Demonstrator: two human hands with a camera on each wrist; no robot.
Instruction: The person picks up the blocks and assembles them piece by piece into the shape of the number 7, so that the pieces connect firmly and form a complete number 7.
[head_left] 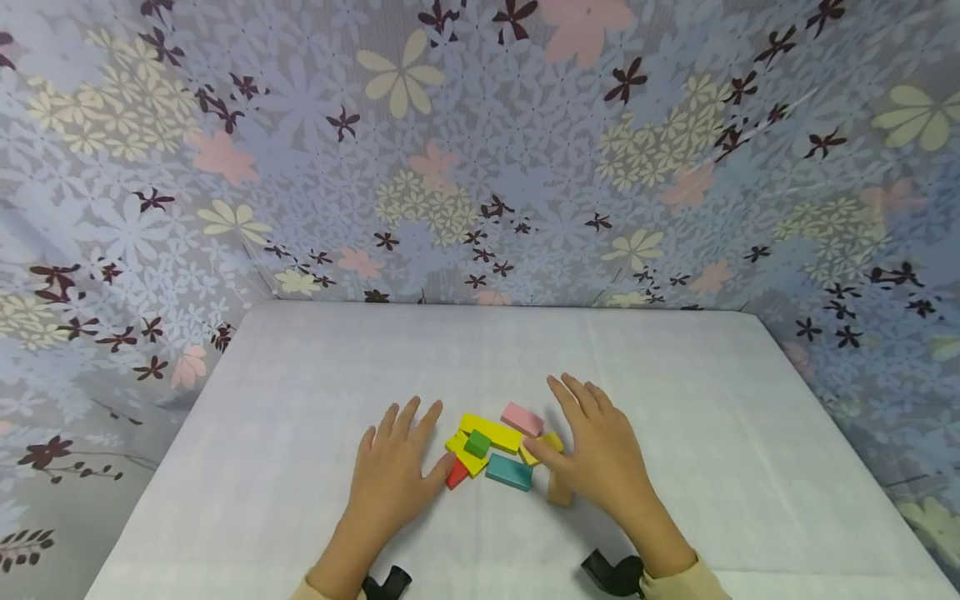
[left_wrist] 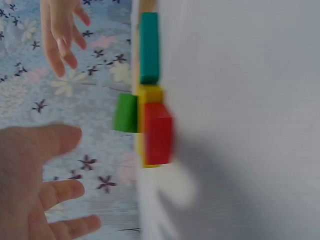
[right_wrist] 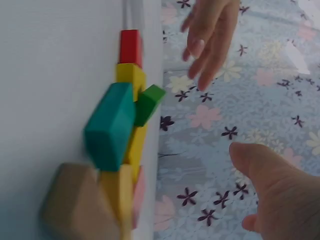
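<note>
A small cluster of coloured blocks lies on the table between the two hands. My left hand [head_left: 393, 475] is to its left, fingers spread, thumb tip nearest the red block [head_left: 457, 475]. On the other side my right hand [head_left: 603, 450] has its fingers extended, the thumb overlapping a short yellow block [head_left: 551, 445] in the head view. A green block [head_left: 477, 443] rests on top of another yellow block [left_wrist: 141, 95]. A long yellow block [head_left: 498, 435], a pink block [head_left: 522, 418] and a teal block [head_left: 509, 472] lie close by. The tan block [head_left: 559, 490] is partly hidden by the right hand.
A white cloth covers the table [head_left: 315, 358]. Floral fabric [head_left: 480, 150] hangs behind it and at both sides. Black wrist straps or mounts [head_left: 613, 575] show near both wrists at the front.
</note>
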